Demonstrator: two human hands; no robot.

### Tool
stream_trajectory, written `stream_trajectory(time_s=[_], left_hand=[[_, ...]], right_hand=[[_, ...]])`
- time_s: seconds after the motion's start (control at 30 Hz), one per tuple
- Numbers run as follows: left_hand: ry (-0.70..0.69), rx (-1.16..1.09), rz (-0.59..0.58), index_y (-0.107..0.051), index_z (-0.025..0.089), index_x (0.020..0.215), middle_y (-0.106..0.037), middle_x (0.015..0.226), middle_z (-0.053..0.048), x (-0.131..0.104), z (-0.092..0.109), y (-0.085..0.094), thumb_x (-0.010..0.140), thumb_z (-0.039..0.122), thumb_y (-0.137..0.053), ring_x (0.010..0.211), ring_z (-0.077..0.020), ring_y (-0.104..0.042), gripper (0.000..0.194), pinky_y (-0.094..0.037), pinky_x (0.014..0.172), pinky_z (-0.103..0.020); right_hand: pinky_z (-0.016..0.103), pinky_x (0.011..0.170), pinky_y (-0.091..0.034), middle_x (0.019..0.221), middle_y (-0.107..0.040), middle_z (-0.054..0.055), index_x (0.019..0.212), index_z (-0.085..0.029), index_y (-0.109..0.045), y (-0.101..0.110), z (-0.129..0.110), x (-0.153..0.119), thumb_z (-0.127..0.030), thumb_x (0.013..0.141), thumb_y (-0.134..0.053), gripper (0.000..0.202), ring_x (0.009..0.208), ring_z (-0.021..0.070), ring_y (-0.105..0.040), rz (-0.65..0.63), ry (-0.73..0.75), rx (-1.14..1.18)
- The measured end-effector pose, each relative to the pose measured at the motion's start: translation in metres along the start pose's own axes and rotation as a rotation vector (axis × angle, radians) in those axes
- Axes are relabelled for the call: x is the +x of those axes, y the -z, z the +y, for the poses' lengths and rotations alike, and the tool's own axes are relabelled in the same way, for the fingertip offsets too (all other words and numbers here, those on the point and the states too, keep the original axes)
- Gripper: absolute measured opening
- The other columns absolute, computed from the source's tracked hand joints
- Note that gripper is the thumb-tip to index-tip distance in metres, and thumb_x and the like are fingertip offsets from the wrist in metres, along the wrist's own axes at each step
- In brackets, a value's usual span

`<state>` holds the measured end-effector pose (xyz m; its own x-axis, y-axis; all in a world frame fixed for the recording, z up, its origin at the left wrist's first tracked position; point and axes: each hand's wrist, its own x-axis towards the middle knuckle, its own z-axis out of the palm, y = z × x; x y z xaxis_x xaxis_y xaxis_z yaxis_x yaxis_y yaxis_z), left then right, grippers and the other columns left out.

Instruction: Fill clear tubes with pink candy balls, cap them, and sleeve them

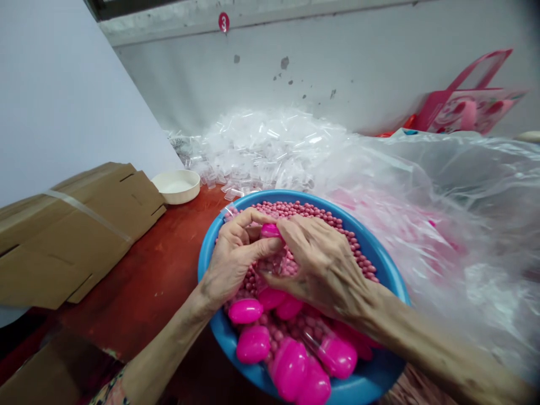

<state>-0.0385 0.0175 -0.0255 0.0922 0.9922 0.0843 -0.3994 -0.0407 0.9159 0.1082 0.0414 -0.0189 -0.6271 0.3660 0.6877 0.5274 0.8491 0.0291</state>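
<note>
Blue basin point(206, 253), bottom rim cut off: pink beads point(367, 265), magenta plastic eggs point(253, 344) around 6 o'clock. Left hand point(234, 256) pinches magenta cap point(270, 230) over basin, toward 11. Right hand point(323, 261) fingers against it; can't tell if gripping. Below cap mostly hidden. Clear plastic pieces point(257, 152) at 12. Clear sheeting point(455, 180) at 2, pink contents blurred.

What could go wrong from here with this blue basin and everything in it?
The bright pink piece between the fingers of the left hand could slip and drop among the small pink balls.
The rounded pink pieces are piled at the near side of the blue basin, so one might roll out if bumped.
The clear plastic pieces heaped beyond the rim could slide in.
</note>
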Motion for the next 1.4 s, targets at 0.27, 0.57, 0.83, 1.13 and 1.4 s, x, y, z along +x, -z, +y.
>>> stream_trajectory(time_s=[0.27, 0.57, 0.83, 1.13, 1.4], left_hand=[[-0.004, 0.081, 0.073, -0.056, 0.017, 0.103, -0.072, 0.078, 0.001, 0.000, 0.001, -0.002, 0.067, 0.015, -0.077, 0.071, -0.0139, -0.067, 0.042, -0.052, 0.069, -0.025], [-0.055, 0.203, 0.029, -0.054, 0.022, 0.114, -0.070, 0.077, 0.003, -0.003, 0.000, -0.006, 0.073, 0.013, -0.072, 0.073, -0.0128, -0.064, 0.046, -0.049, 0.069, -0.023], [-0.114, 0.199, 0.028, -0.063, 0.023, 0.105, -0.070, 0.082, 0.001, -0.005, -0.003, -0.004, 0.075, 0.014, -0.070, 0.073, -0.0158, -0.064, 0.032, -0.051, 0.068, -0.027], [-0.085, 0.144, 0.016, -0.064, 0.020, 0.087, -0.070, 0.069, 0.003, -0.004, 0.002, -0.001, 0.074, 0.014, -0.071, 0.061, -0.0101, -0.061, 0.015, -0.046, 0.059, -0.019], [0.039, 0.131, 0.064, -0.060, 0.018, 0.088, -0.063, 0.062, 0.005, 0.003, -0.003, 0.001, 0.072, 0.022, -0.075, 0.055, -0.0083, -0.058, 0.022, -0.044, 0.055, -0.018]], right_hand=[[0.030, 0.053, -0.055, 0.080, -0.069, 0.004, 0.107, -0.016, -0.052, 0.018, 0.021, -0.015, -0.035, 0.071, -0.074, 0.046, 0.062, 0.0169, -0.066, -0.042, -0.771, 0.892], [0.035, 0.073, -0.058, 0.102, -0.065, 0.008, 0.107, -0.017, -0.062, 0.019, 0.005, -0.006, -0.027, 0.078, -0.070, 0.032, 0.089, 0.0197, -0.065, 0.030, -0.492, 0.615], [0.048, 0.090, -0.053, 0.113, -0.062, 0.020, 0.117, -0.007, -0.050, 0.013, -0.005, -0.004, -0.017, 0.080, -0.056, 0.039, 0.108, 0.0312, -0.057, -0.102, -0.094, 0.011], [0.029, 0.058, -0.052, 0.076, -0.056, 0.010, 0.100, -0.003, -0.058, -0.016, -0.012, -0.004, -0.017, 0.087, -0.041, 0.025, 0.070, 0.0199, -0.056, 0.210, 0.025, -0.093], [0.050, 0.088, -0.050, 0.112, -0.060, 0.017, 0.116, -0.007, -0.055, 0.004, -0.011, -0.005, -0.027, 0.074, -0.072, 0.050, 0.104, 0.0332, -0.056, -0.199, -0.191, -0.009]])
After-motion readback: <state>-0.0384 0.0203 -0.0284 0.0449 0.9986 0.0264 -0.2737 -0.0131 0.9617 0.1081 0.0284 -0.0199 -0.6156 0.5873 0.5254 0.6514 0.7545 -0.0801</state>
